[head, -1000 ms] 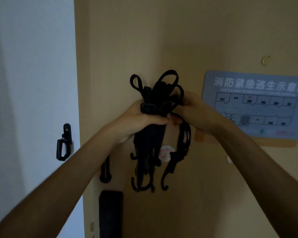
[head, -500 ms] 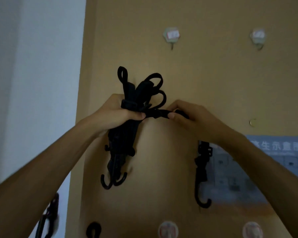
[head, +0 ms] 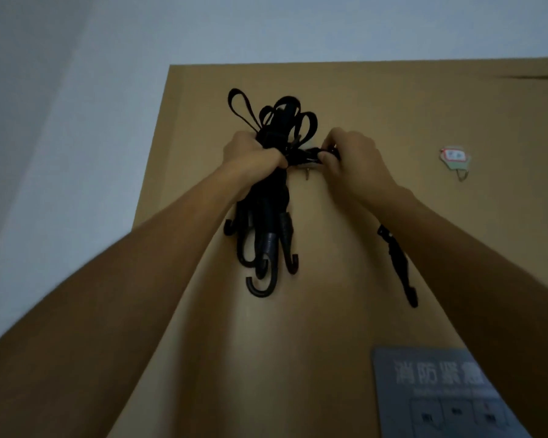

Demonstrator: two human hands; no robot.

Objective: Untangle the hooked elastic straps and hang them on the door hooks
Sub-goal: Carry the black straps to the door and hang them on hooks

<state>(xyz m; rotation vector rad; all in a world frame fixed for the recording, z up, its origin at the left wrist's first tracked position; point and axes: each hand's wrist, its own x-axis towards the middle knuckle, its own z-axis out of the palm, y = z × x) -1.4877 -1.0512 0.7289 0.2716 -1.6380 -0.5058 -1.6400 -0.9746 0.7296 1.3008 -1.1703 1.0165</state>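
Hanging step: left hand (head: 253, 153) clenched strap bundle (head: 277, 121); right hand (head: 356, 158) pinched single strap (head: 309, 155) above door hook (head: 307, 176), upper centre. Next: seat it.

Both arms up, hands level, close together.
I see the left hand (head: 253, 154) fisted round the strap bundle (head: 268, 216); the right hand (head: 355, 156) has curled fingers and thumb pinching a single strap (head: 310, 154). Both forearms angle inward and upward.

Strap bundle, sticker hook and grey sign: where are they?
strap bundle (head: 269, 200): head view, its hanging middle part.
sticker hook (head: 455, 158): head view, its sticky pad.
grey sign (head: 437, 393): head view, its middle.
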